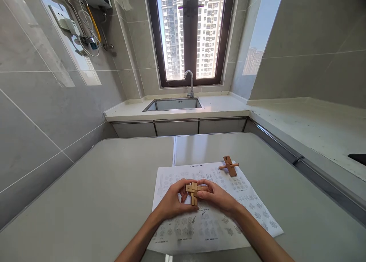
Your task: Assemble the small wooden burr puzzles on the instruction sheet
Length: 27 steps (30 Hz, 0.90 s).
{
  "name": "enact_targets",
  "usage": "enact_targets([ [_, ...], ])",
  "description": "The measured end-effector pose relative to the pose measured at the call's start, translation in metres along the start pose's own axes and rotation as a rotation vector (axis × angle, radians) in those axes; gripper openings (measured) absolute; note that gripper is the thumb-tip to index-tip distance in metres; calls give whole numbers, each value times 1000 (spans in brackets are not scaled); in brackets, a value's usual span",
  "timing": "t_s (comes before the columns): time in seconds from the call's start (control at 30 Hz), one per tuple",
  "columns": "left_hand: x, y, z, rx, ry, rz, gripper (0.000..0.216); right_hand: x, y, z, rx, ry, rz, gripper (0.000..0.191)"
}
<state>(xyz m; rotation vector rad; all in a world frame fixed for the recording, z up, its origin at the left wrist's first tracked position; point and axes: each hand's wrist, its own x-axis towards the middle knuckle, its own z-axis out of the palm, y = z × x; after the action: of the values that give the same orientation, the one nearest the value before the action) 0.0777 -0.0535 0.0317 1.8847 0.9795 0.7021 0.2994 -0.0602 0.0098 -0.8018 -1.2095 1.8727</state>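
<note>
A small wooden burr puzzle [193, 189] of light interlocking sticks is held up between both hands over a printed sheet. My left hand [177, 200] grips it from the left, with fingers at its top and the thumb at its lower end. From the right, my right hand [215, 195] pinches it between thumb and fingers. The paper sheet [183, 231] carries rows of printed diagrams and some handwritten ticks. On its upper right part lies a darker wooden piece [229, 166], a flat numbered plate crossed by a round peg.
The pale table [85, 201] spreads under the paper. Beyond it are a counter [223, 102] with a sink [173, 104] and a faucet [190, 82], below a window. A tiled wall stands at left, and another counter [320, 121] runs along the right.
</note>
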Motion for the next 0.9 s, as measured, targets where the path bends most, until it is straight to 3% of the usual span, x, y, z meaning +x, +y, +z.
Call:
enact_targets([
  [0.2,-1,5,4,3,16,72,71,-4,-4,0,-136,-4,27,64],
  [0.37,0,9,2,-15,84,3,68,0,-4,7,-205,20,-131,54],
  [0.47,0,8,1,-61,126,-48,67,3,2,9,-423,128,-259,45],
  [0.57,1,5,0,-134,87,-82,72,3,7,7,-733,249,-390,36],
  [0.67,1,2,2,-215,44,-86,74,2,9,5,-899,263,-479,32],
  [0.9,1,1,5,-125,95,-61,73,6,15,7,-794,257,-405,43],
])
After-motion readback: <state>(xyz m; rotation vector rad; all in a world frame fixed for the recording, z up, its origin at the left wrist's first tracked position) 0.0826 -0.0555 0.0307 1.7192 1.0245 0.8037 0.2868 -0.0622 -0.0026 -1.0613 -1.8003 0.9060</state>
